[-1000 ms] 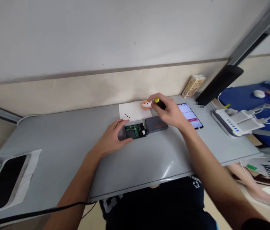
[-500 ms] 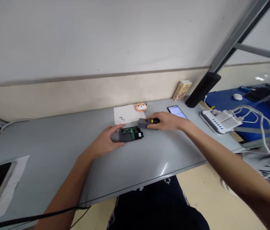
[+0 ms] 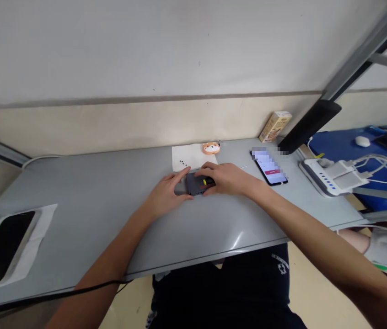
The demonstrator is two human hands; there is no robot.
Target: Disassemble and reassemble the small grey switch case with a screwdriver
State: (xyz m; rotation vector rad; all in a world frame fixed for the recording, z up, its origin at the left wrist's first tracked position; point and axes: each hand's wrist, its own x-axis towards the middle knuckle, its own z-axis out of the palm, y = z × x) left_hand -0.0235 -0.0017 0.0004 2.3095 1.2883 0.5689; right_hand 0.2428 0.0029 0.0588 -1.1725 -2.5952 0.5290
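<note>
Fingers of our left hand (image 3: 166,194) rest spread against the grey box (image 3: 193,186); our right hand (image 3: 228,179) clamps a screwdriver (image 3: 208,182) atop it. Light, rigid, probably slick: grip its sides.

The table (image 3: 94,192) is a plain pale grey, and the box (image 3: 192,183) is a darker grey. The screwdriver (image 3: 207,182) has a yellow and black handle. The sheet of paper (image 3: 195,154) is white, speckled with a few small black dots. The little toy (image 3: 211,147) is orange and white. The phone (image 3: 271,170) glows white with a red bar, and the power strip (image 3: 317,175) is white with a row of blue lights.
</note>
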